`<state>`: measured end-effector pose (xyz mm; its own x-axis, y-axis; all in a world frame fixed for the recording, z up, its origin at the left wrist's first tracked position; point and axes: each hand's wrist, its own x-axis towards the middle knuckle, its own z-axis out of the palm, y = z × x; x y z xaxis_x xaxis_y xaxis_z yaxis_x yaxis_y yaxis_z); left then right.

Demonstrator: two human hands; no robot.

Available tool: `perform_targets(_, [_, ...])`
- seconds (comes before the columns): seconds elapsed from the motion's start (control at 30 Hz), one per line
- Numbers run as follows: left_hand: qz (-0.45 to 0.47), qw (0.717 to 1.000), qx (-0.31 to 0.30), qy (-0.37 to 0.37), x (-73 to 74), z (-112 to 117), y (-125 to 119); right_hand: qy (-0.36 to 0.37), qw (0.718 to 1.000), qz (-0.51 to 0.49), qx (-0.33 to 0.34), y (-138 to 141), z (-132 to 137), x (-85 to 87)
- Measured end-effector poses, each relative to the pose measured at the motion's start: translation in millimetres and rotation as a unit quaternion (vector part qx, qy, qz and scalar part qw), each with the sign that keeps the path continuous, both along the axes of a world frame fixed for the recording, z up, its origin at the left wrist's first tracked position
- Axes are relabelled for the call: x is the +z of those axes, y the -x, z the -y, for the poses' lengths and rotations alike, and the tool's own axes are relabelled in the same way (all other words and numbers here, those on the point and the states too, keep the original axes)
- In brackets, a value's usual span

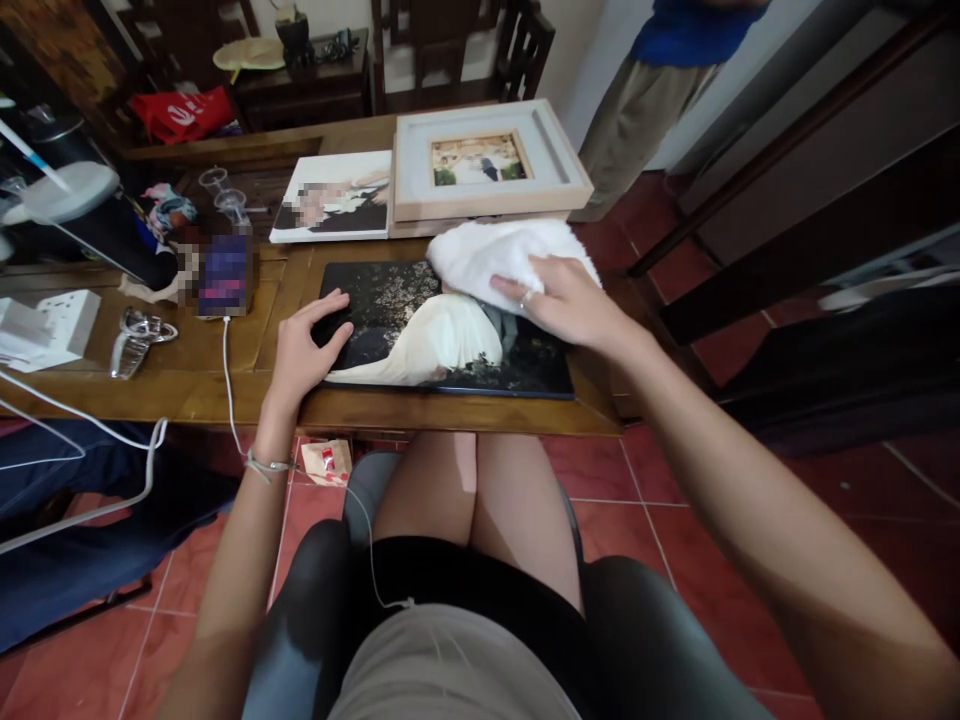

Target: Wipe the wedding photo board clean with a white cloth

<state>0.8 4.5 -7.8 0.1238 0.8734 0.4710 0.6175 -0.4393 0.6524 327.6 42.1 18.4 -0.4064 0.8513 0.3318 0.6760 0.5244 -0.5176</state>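
A dark photo panel (536,372) showing a pale gown lies flat on the wooden table. My left hand (304,345) rests at its left edge, fingers and thumb spread over the surface. A fluffy white cloth (480,250) covers the panel's upper right part and extends past its far edge. With my right hand (566,300), I hold the cloth against the panel, thumb on top; the other fingers are partly hidden. Just beyond lie a white-edged photo print (337,190) and a light wooden picture frame (491,207) holding a small photo.
To the left are a phone (225,272) on a white cable, a clear hair clip (139,340), a white power strip (71,320) and a dark tumbler (97,230). A person (645,100) stands beyond the table's right end. Dark wooden chairs stand behind.
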Motion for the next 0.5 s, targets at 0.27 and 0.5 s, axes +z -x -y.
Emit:
perform_targets(0.27, [0.002, 1.000, 0.006, 0.001, 1.2, 2, -1, -0.067, 0.990, 0.123, 0.022, 27, 53, -5.3])
perform_targets(0.5, [-0.003, 1.000, 0.004, 0.002, 2.8, 2, -2, -0.062, 0.988, 0.066, 0.129, 28, 144, 9.9])
